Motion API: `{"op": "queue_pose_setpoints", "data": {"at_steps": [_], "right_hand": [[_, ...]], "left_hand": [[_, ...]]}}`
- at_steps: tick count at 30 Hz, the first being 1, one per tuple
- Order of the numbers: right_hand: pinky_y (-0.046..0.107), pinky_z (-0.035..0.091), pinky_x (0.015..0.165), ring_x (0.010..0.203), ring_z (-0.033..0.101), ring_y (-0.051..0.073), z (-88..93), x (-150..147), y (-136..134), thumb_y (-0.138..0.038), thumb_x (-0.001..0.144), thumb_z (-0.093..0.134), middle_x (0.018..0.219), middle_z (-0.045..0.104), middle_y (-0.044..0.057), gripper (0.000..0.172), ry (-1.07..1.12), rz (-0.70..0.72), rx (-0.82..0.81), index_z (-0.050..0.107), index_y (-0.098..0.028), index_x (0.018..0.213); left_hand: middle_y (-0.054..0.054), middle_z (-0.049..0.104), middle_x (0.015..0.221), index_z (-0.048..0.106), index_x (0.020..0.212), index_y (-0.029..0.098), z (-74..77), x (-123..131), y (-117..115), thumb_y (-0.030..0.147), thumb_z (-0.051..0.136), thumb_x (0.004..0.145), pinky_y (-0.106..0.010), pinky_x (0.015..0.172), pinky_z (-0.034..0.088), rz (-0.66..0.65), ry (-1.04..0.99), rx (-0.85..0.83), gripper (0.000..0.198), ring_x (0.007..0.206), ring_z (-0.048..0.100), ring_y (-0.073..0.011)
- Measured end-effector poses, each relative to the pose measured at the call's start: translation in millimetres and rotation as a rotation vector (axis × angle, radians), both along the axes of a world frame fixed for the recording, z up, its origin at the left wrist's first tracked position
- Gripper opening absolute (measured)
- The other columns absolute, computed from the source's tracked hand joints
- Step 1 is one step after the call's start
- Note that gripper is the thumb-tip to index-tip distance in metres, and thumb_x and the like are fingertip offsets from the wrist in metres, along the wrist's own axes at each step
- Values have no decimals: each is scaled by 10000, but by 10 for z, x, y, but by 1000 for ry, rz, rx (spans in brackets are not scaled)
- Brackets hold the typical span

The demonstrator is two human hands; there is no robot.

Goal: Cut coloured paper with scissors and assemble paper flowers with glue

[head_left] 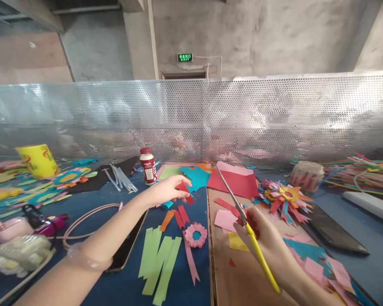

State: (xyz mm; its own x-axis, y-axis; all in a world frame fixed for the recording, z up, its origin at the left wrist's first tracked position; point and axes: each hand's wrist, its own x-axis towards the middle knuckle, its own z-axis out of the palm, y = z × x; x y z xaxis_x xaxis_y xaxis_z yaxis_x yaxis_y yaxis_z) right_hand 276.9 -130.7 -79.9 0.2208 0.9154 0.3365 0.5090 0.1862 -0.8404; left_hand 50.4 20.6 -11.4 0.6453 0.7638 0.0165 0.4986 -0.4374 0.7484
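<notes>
Pinched in the fingers of my left hand is a small red paper strip, held above the blue tabletop. My right hand grips yellow-handled scissors, whose blades point up and away and look closed or nearly so. Below my left hand lie red notched strips and an orange strip. A pink paper rosette with a notched tail rests nearer to me, beside several light green strips. Pink paper squares and a yellow piece lie left of the scissors.
A bottle stands behind my left hand. Red paper sheets, a paper flower and a phone are toward the right. A yellow tape roll and a cable are on the left. A perforated metal panel closes off the back.
</notes>
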Motion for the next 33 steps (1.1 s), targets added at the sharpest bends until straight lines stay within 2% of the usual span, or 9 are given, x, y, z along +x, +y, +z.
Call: {"op": "queue_pose_setpoints", "data": {"at_steps": [2,7,10,14,18,21,25,29,33], "right_hand": [[247,404,544,614,499,149,-30,-7,17,-368,791,555,673,492,-19,185,11,18,18,451,-218,761],[247,425,568,635,518,152,-62,-12,27,-412,803,559,682,504,-14,224,4,-10,46,455,-219,758],[240,429,562,638,515,148,-62,-20,19,-379,785,596,676,493,-26,216,2,-22,32,450,-222,764],[224,389,483,556,470,129,-59,-44,3,-354,777,595,632,476,-37,203,-13,-49,53,441,-228,740],[224,381,476,558,482,133,-57,-58,-17,-360,771,595,647,507,-31,182,23,-23,49,471,-227,764],[229,394,506,585,492,135,-48,-67,-30,-402,798,562,659,495,-33,198,54,25,30,479,-223,776],[230,383,488,575,474,133,-13,-106,-57,-475,793,534,641,457,-39,259,56,9,-2,475,-224,766],[244,412,471,563,522,149,10,-157,-99,-454,785,525,633,523,-18,228,99,76,7,503,-231,746],[235,425,453,514,520,123,-28,-170,-144,-420,815,539,627,557,-26,209,86,112,0,540,-221,750]], "left_hand": [[-18,666,739,541,995,213,-17,-55,44,342,570,752,-217,485,325,-10,109,16,277,641,595,-140],[0,636,659,550,703,194,-62,-84,100,361,651,663,-225,471,285,-18,257,29,199,553,523,-127],[10,626,650,544,683,194,-93,-66,99,361,664,646,-227,483,289,-28,271,24,209,559,523,-130],[27,616,610,546,662,192,-124,-61,95,363,678,634,-227,474,273,-42,279,9,218,521,497,-117],[22,617,598,541,661,191,-99,-65,80,371,672,651,-227,476,295,-53,254,-15,223,526,513,-119],[-8,652,700,558,729,190,-26,-35,7,378,640,700,-233,520,363,-88,129,-57,207,598,559,-126],[-31,655,742,539,764,188,114,55,-181,357,636,727,-271,614,436,-104,-241,-124,198,631,572,-132],[-7,642,706,540,761,196,247,125,-373,323,625,751,-261,618,429,42,-415,49,153,630,566,-123],[8,635,698,522,760,207,325,156,-512,311,609,777,-250,595,429,114,-534,204,137,613,569,-118]]}}
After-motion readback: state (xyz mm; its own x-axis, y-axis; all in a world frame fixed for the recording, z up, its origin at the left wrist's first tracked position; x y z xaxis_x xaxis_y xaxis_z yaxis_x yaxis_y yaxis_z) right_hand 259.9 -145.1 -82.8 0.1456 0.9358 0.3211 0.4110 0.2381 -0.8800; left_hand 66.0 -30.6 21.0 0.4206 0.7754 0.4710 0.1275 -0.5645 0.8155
